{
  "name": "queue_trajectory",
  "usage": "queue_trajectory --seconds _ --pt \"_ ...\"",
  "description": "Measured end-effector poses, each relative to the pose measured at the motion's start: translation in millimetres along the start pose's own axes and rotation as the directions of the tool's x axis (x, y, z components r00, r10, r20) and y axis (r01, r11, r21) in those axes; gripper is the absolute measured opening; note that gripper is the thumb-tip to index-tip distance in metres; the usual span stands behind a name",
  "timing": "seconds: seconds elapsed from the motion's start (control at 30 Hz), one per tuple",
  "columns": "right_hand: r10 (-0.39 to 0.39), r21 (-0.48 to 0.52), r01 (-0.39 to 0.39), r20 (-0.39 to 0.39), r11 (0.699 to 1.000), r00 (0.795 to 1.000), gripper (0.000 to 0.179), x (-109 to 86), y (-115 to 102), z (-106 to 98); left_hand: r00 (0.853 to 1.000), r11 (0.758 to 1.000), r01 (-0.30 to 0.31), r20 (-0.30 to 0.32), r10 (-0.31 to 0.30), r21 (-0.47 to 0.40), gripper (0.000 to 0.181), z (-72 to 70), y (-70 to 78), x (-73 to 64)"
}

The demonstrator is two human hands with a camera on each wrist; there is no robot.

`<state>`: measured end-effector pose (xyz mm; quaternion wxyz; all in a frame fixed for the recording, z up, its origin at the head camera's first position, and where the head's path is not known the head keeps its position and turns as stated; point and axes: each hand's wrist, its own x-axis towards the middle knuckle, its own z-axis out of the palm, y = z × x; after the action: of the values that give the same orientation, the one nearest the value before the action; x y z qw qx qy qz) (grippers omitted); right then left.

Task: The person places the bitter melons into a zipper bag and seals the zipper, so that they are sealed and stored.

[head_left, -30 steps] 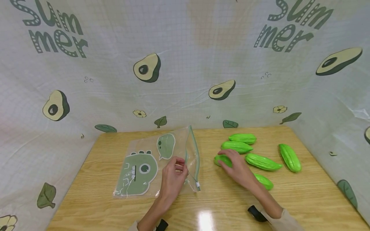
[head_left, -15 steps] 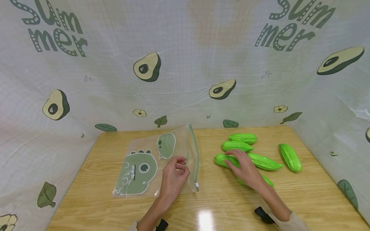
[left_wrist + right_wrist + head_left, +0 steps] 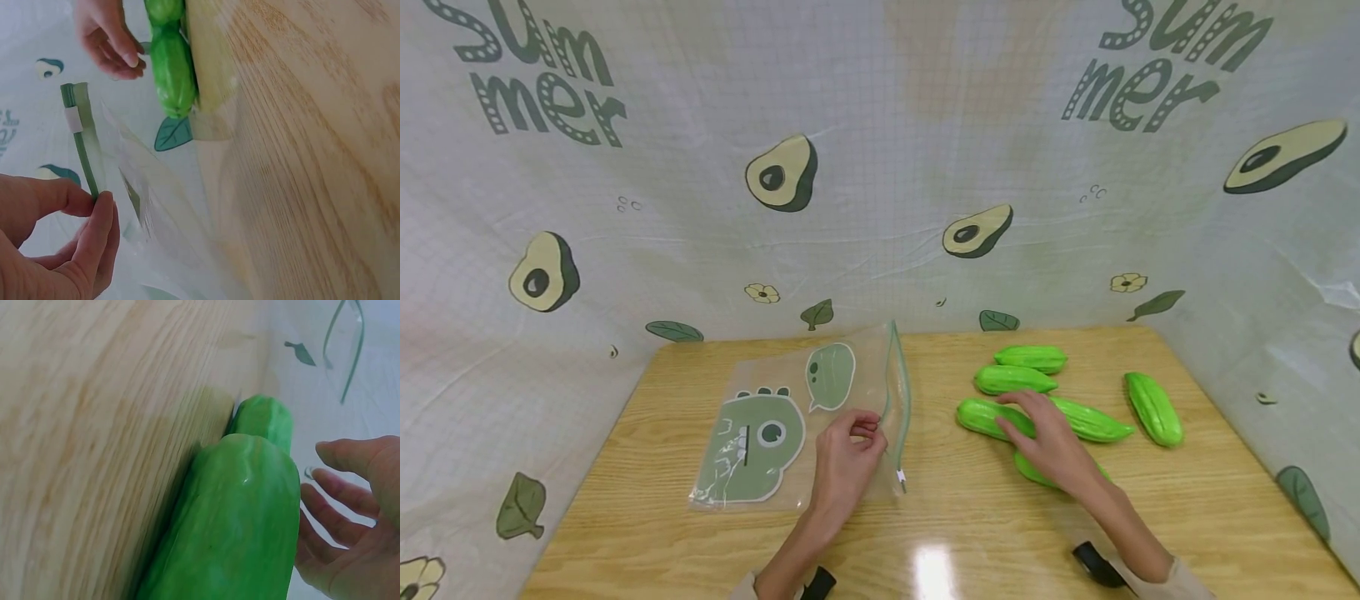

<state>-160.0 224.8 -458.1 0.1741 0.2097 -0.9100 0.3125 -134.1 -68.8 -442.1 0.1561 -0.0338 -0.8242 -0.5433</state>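
My left hand (image 3: 848,458) pinches the open edge of a clear zip bag (image 3: 763,454) printed with a green monster. In the left wrist view, thumb and fingertips grip its green zip strip (image 3: 81,150), below the white slider (image 3: 73,119). My right hand (image 3: 1052,437) hovers over a bright green ridged gourd (image 3: 988,418), fingers spread and loosely bent. The right wrist view shows those fingers (image 3: 334,512) beside a large green gourd (image 3: 231,519), with none curled round it. The bag's mouth gapes to the right, towards the gourds.
Two gourds (image 3: 1017,380) lie behind the right hand, another (image 3: 1093,421) to its right, and one (image 3: 1033,473) partly hidden under the wrist. A separate gourd (image 3: 1153,410) lies at far right. A printed sheet (image 3: 880,167) encloses the wooden table (image 3: 647,467) at back and sides.
My right hand has slid to the right, uncovering more of the gourd beneath it, which stays in place. The bag's slider end has shifted slightly left; the left hand has barely moved.
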Motion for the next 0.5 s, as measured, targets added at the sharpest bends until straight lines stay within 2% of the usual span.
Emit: queue_trajectory --seconds 0.23,0.5 --pt "0.001 -0.023 -0.001 0.003 1.000 1.000 0.026 -5.1 3.5 -3.8 1.000 1.000 0.007 -0.001 -0.007 0.008 0.011 -1.8 1.0 0.5" --pt "0.006 -0.029 -0.005 0.019 1.000 1.000 0.029 -9.6 9.1 -7.5 0.999 0.999 0.044 0.022 -0.044 0.015 0.010 -2.6 3.0 0.3"
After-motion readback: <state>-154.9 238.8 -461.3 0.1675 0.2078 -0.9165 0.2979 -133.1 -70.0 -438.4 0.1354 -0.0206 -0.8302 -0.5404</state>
